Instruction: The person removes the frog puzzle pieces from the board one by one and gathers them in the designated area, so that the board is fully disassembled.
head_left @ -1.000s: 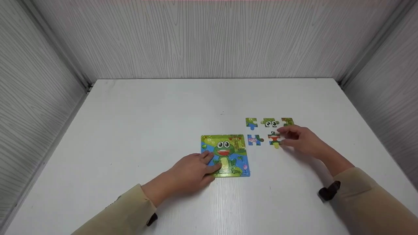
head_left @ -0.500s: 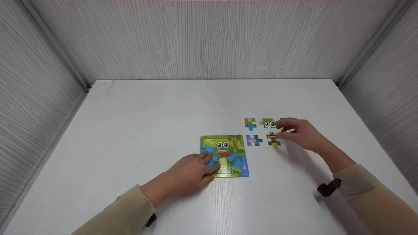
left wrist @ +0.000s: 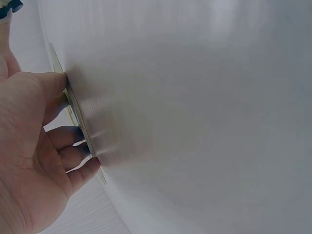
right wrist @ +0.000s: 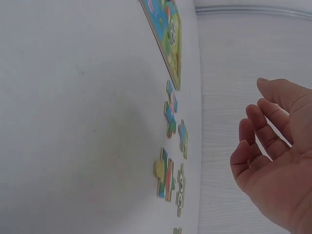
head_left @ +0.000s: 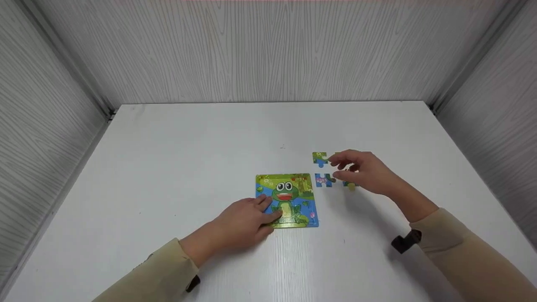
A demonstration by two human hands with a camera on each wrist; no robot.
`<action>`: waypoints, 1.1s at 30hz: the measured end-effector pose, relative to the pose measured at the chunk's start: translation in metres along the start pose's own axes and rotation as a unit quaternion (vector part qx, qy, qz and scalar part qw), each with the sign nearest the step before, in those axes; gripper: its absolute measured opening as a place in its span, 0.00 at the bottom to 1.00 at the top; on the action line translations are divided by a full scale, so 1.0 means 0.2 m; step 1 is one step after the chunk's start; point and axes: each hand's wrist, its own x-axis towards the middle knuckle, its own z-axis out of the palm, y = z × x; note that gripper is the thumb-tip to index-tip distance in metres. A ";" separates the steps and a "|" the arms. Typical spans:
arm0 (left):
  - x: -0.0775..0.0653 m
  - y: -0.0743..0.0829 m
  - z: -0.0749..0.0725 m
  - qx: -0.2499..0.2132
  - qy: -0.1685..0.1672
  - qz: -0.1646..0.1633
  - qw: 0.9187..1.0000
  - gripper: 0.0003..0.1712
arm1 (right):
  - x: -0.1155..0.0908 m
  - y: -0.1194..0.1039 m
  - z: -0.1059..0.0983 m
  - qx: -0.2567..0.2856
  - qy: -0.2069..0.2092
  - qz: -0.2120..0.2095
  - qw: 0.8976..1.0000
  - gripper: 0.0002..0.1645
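Note:
My left hand (head_left: 243,222) rests on the lower left of a square frog puzzle board (head_left: 300,188), its fingers on the picture and edge. In the left wrist view, the board (left wrist: 77,109) appears edge-on beneath the fingertips. My right hand (head_left: 363,172) hovers above the loose puzzle pieces with nothing in it, fingers bent and thumb apart. Below it in the right wrist view lie a frog-eyes piece (right wrist: 181,190) and a frog-mouth piece (right wrist: 165,175). Left of that hand lie a green-and-blue piece (head_left: 319,158) and a blue-and-pink piece (head_left: 322,180).
The board and pieces lie on a white table (head_left: 188,147). Wood-grain panels (head_left: 268,50) stand along its back and sides. Another piece (right wrist: 177,231) is cut off at the right wrist view's bottom edge.
My right hand has moved left from the right-hand pieces, now covering much of the frog-eyes and frog-mouth pieces in the head view. The left hand stays on the board.

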 end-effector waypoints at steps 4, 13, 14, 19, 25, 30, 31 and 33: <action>0.00 0.00 0.00 -0.002 -0.005 -0.002 1.000 0.27 | 0.02 -0.03 0.07 0.012 -0.013 -0.006 1.000 0.21; 0.00 0.00 0.00 -0.001 -0.007 0.000 1.000 0.28 | 0.06 -0.07 0.22 0.006 -0.049 -0.023 0.999 0.22; 0.00 0.00 0.00 -0.001 -0.007 0.000 1.000 0.28 | 0.07 -0.07 0.24 0.003 -0.052 -0.023 0.998 0.22; 0.00 0.00 0.00 0.006 -0.008 -0.001 1.000 0.28 | 0.07 -0.06 0.29 -0.011 -0.067 -0.018 0.998 0.22; 0.00 0.00 0.00 0.002 -0.002 0.004 1.000 0.27 | 0.06 -0.05 0.34 -0.018 -0.089 -0.020 0.996 0.24; 0.00 0.00 -0.01 -0.013 -0.003 0.001 1.000 0.27 | 0.05 -0.04 0.37 -0.023 -0.108 -0.031 0.993 0.26; 0.00 0.00 -0.01 -0.014 -0.005 0.000 1.000 0.27 | 0.06 -0.04 0.37 -0.026 -0.110 -0.033 0.993 0.26; 0.00 0.00 -0.01 -0.014 -0.005 0.000 1.000 0.28 | 0.06 -0.03 0.38 -0.032 -0.112 -0.034 0.993 0.26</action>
